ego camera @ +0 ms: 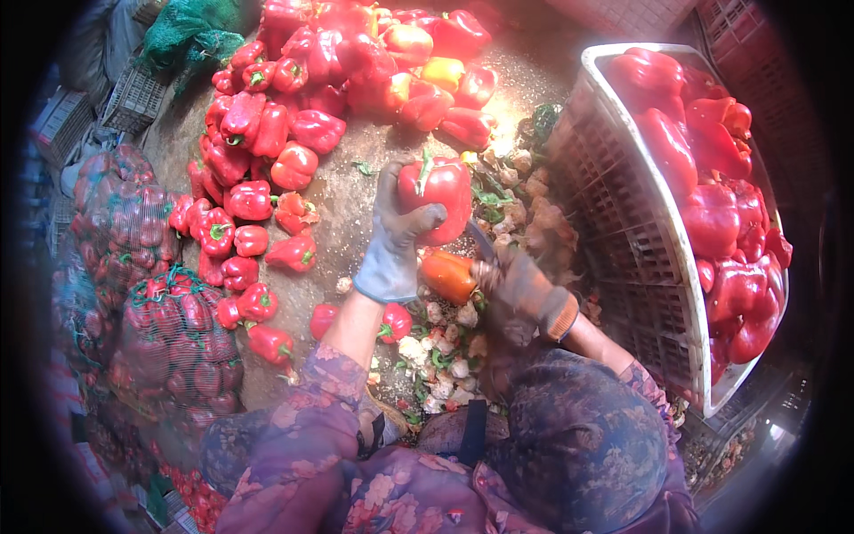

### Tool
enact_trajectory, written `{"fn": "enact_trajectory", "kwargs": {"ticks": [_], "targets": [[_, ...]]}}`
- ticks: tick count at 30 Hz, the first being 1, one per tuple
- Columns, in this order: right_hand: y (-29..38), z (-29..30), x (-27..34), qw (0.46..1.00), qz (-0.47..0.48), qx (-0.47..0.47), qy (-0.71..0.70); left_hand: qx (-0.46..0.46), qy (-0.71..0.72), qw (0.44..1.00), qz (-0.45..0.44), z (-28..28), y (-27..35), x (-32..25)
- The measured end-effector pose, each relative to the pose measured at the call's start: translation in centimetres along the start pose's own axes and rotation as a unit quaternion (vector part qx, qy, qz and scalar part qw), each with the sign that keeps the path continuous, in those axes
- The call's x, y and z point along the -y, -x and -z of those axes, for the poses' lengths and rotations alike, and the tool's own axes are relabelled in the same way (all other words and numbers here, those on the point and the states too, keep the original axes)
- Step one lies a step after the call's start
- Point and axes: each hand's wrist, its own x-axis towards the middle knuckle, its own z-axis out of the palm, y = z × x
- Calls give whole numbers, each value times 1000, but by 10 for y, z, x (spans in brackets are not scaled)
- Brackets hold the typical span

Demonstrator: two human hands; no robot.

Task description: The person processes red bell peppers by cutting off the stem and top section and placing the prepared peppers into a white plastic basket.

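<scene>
My left hand, in a grey-blue work glove, grips a large red bell pepper with its green stem turned up and to the left. To the lower right, my right hand, in a dark glove with an orange cuff, is closed around the handle of a knife. The curved blade lies close to the held pepper's lower right side; whether it touches cannot be told. Below the held pepper, beside my right fingers, is an orange-red bell pepper. Cut-off pepper cores and seeds lie on the floor under my hands.
A heap of red bell peppers spreads ahead and to the left. At the right, a tilted plastic crate holds red peppers. Filled mesh sacks stand at the left; green netting lies at the upper left.
</scene>
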Motion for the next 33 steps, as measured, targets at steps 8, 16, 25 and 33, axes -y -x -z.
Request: {"fn": "enact_trajectory", "kwargs": {"ticks": [8,16,25,33], "targets": [[12,21,49,958,186,-202,-80,56,93,993,50,-14,27,-36],[2,14,52,969,214,-103,-64,35,-25,993,110,-34,44,-34],[15,10,36,958,200,-166,-123,-79,7,990,113,-54,52,-20],[27,27,46,936,212,-172,-223,65,271,944,178,-53,36,-16]]}}
